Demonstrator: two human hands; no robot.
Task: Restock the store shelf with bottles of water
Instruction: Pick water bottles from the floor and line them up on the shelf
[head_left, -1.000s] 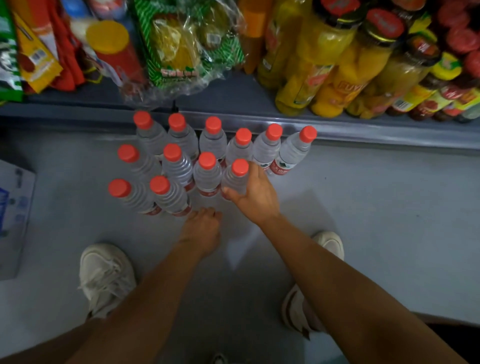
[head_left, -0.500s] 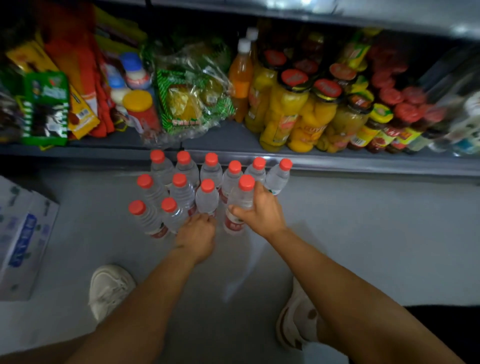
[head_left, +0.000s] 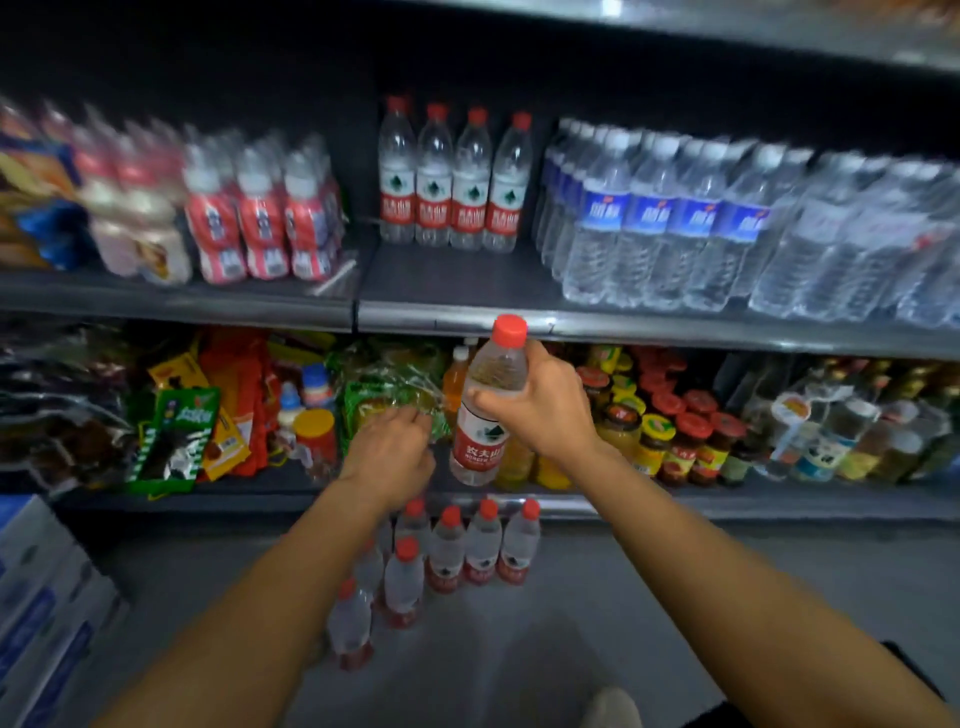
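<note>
1. The view had swung up from the floor to the shelving (head_left: 675, 327), so the upper shelf came into sight: 4 red-capped shelf bottles (head_left: 449, 182) stood at its back with bare shelf in front, blue-labelled water (head_left: 691, 218) to the right, pink drinks (head_left: 260, 218) to the left
2. The floor cluster (head_left: 457, 551) of water bottles was 1 short of 1 second before; I judged many trips remained
3. My right hand (head_left: 545, 410) had lifted a water bottle (head_left: 485, 410) clear of the floor, fingers wrapped round its upper body, upright, just below the shelf edge
4. My left hand (head_left: 387, 454) had risen empty, fingers loosely curled
5. The lower shelf held jars (head_left: 675, 431) and snack packets (head_left: 176, 431)
</note>
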